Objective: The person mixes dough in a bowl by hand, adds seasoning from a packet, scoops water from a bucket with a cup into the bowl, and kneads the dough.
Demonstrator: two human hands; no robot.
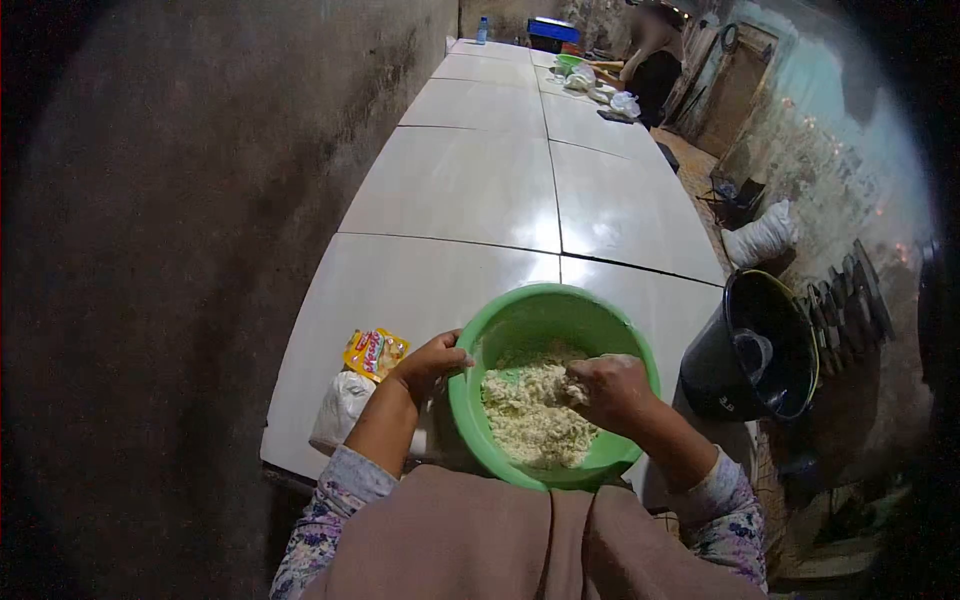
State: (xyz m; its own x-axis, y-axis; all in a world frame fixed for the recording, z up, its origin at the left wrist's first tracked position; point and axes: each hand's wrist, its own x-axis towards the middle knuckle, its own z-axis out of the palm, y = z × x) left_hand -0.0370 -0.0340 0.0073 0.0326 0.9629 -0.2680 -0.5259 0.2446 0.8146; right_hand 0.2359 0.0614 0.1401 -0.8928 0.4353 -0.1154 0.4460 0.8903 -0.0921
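Two bare hands are at a round, light-green plastic basin (620, 345), which sits at the near end of a long table topped with large white tiles (450, 180). The left hand (435, 364) is curled over the basin's left rim, holding it between thumb and bent fingers. Inside the rim, the right hand (612, 388) is bent at the knuckles, its fingertips in a pale, crumbly, dough-like mixture (540, 430); how tightly it is closed, and how much it grasps, I cannot tell. The mixture lies across the basin's floor, with green wall rising around it. Outside the left rim, a small yellow-and-red printed packet (376, 352) and a white plastic bag (347, 400) lie near the table's left edge, the bag partly behind the left forearm, so elbow room is tighter there. To the right, a tall black plastic bucket (715, 370) stands at the table's right edge, a gap apart from the basin, limiting sideways reach. Forward, a broad stretch of tile gives reaching room; at the far end, a person (655, 60) stands along the right edge.
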